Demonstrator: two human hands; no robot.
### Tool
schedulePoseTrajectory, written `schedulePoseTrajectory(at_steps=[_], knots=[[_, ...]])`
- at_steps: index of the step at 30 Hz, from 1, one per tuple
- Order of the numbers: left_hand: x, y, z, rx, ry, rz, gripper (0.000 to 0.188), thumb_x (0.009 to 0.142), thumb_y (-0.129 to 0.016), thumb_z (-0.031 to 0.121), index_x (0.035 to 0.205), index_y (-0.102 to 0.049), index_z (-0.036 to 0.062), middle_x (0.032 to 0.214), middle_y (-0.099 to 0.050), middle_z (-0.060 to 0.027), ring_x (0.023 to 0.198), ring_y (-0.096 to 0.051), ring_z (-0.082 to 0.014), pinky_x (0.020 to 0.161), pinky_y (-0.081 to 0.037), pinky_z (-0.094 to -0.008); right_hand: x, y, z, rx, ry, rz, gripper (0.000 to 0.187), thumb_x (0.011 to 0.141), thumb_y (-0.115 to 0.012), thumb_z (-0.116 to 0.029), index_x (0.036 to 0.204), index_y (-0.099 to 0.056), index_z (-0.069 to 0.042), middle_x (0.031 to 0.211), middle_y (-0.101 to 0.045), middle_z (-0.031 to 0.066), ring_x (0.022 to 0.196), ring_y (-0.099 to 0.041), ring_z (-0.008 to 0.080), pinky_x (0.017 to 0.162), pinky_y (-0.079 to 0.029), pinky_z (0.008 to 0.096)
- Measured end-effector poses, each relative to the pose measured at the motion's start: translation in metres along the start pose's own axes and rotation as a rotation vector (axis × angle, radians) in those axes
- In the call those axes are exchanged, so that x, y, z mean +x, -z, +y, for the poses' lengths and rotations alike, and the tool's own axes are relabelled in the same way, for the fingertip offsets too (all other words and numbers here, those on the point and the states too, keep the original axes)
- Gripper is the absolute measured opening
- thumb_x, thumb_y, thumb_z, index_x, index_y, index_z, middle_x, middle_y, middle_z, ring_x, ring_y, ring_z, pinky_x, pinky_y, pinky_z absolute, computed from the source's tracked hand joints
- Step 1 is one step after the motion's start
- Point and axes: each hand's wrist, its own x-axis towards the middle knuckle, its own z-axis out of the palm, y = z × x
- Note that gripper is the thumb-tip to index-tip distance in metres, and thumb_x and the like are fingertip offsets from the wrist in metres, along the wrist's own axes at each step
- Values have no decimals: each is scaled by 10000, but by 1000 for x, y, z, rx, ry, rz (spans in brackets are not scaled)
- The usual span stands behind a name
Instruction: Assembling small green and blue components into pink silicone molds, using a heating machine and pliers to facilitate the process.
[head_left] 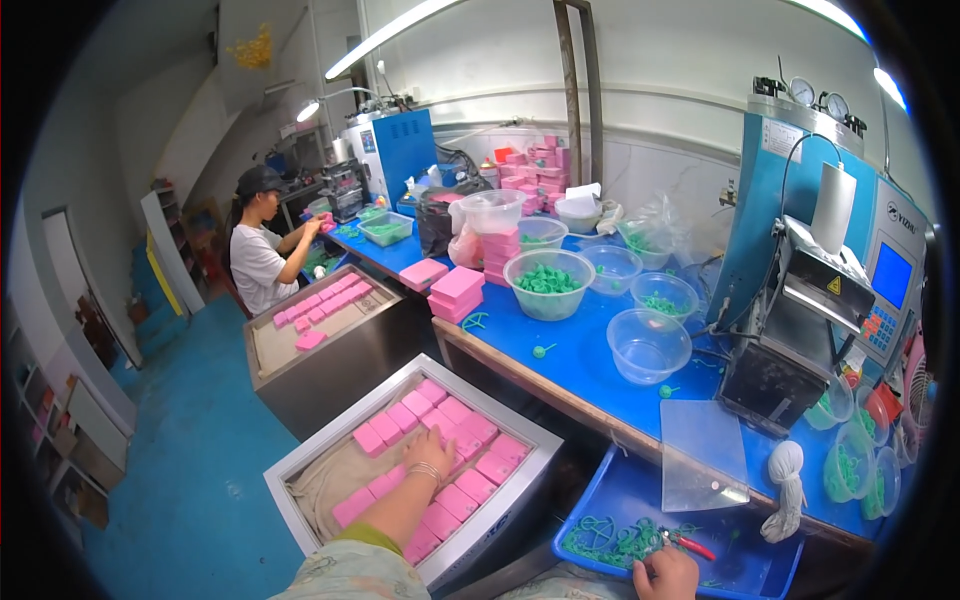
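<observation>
My left hand [430, 458], with bracelets at the wrist, reaches into a metal-framed box [290, 500]. Its fingers are stretched over the pink blocks [385, 428], which lie in rows on a beige cloth [325, 490]; the fingertips touch some of them. At the lower edge my right hand [668, 574] is closed over the near side of a blue tray [775, 555]. What its fingers hold, if anything, is hidden. Just beyond it lie red-handled cutters [692, 546], beside a heap of green moulded pieces [610, 540] in the tray.
Clear plastic bowls [648, 348], some with green pieces, stand on the blue worktable [570, 370]. Stacked pink blocks [457, 290] sit at its left edge. A machine [800, 340] stands at the right, near white cord [785, 480]. A person [265, 240] works at the far left beside another box [340, 350].
</observation>
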Motion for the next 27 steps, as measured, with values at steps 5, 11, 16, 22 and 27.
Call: schedulePoseTrajectory(at_steps=[5,11,16,22,27], knots=[[0,-2,-1,4,-5,19,564,852,-448,449,1285,-442,87,1251,-503,-151,1191,-441,-279,996,-306,-466,0,0,0,-1,11,10,139,759,-623,-189,720,-576,-64,693,-566,149,657,-553,341,583,-426,434],[-2,-2,0,7,-26,84,527,851,-460,431,1245,-479,82,1194,-540,-166,1140,-481,-304,976,-342,-439,1,2,-1,11,1,-6,157,758,-622,-181,696,-552,-55,682,-552,148,664,-546,344,579,-420,435],[-3,1,0,2,-22,79,529,854,-455,431,1253,-475,84,1212,-532,-163,1156,-471,-302,987,-330,-435,1,2,-2,24,12,13,155,759,-622,-179,700,-552,-55,685,-553,146,665,-545,344,581,-420,437],[-4,2,2,-13,-13,68,534,854,-456,434,1256,-473,83,1228,-523,-159,1167,-462,-299,992,-326,-435,0,1,-2,5,15,21,153,759,-625,-181,703,-552,-59,689,-559,143,661,-548,341,582,-422,437],[-4,2,1,2,-19,63,535,853,-459,436,1258,-470,87,1229,-523,-156,1172,-457,-294,995,-321,-438,-1,0,0,4,15,17,155,759,-626,-183,703,-550,-60,686,-558,144,653,-547,342,579,-424,438]])
